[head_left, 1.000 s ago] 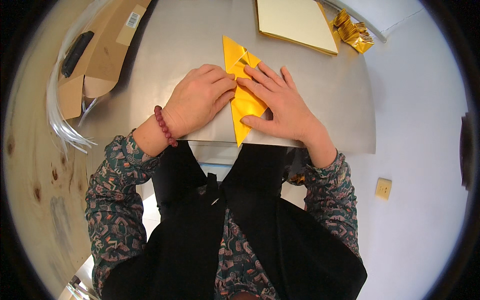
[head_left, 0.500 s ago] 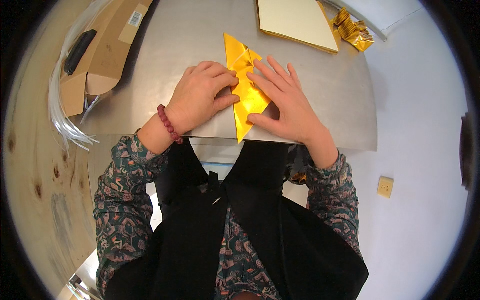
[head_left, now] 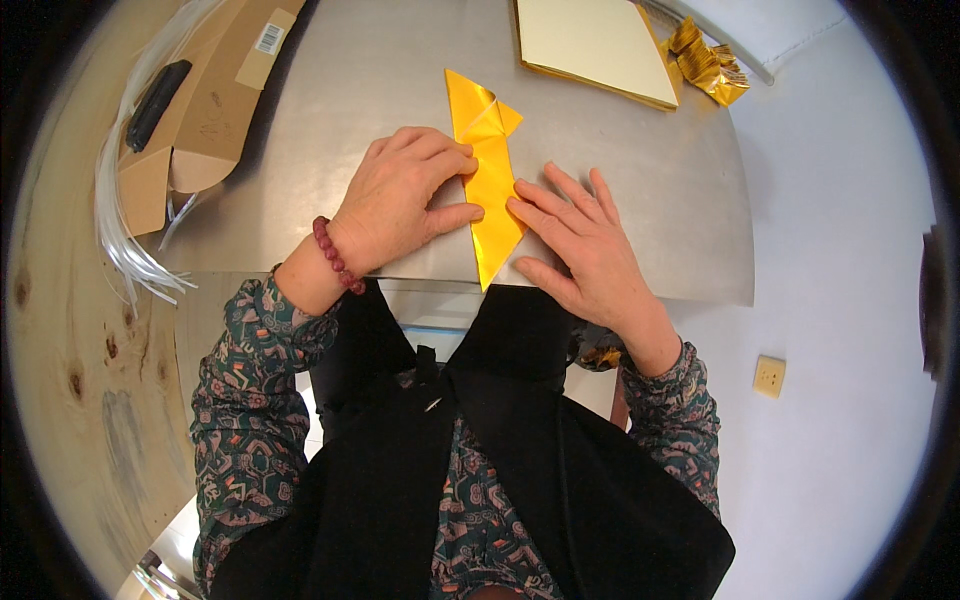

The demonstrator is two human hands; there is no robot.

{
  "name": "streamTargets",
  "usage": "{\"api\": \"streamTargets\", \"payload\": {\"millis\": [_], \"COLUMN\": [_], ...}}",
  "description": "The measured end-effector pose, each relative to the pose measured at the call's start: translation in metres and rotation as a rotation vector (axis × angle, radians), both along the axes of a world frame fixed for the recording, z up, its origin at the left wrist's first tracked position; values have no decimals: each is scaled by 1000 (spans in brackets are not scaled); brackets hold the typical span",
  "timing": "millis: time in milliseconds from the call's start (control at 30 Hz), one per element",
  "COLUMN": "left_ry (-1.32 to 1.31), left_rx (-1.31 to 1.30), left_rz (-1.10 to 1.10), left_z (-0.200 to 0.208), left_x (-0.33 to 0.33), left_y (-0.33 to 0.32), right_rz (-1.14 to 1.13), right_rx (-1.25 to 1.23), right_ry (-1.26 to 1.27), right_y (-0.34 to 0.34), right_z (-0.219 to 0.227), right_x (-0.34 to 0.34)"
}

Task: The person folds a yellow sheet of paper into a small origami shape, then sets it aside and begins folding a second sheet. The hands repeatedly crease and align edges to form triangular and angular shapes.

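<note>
Folded yellow paper (head_left: 488, 190) lies pinned between both hands' flattened fingers (head_left: 545, 215) (slightly spread).

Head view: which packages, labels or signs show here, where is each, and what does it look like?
Cardboard box: far left on the grey table, long, brown, open at its near end.
White label: on the box's far end, small white rectangle with dark bars.
Tan label: same end of the box, pale brown rectangle under the white one.
No signs or screens in view.
</note>
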State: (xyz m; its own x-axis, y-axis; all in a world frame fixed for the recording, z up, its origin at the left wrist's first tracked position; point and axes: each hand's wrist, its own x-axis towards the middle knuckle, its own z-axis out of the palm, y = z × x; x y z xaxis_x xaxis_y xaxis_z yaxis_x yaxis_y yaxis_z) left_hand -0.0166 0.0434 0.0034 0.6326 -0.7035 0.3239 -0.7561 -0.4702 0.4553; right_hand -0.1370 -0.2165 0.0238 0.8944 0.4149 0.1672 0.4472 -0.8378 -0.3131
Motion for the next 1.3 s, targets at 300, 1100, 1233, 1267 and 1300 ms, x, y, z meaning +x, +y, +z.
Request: {"api": "streamTargets", "payload": {"millis": [300, 1100, 1233, 1267, 1300], "left_ry": [30, -40, -46, -40, -49], "left_rx": [26, 53, 65, 69, 59], "left_rz": [13, 16, 24, 26, 26], "left_z": [6, 3, 2, 2, 2], "left_x": [-7, -4, -6, -6, -5], "left_y": [-2, -2, -3, -4, -5], "right_rz": [58, -83, 123, 66, 60], "right_rx": [35, 332, 10, -34, -55], "right_ry": [11, -104, -100, -11, 16], "right_y": [7, -11, -12, -6, 4], "right_z": [2, -14, 6, 4, 0], "right_x": [32, 120, 54, 41, 31]}}
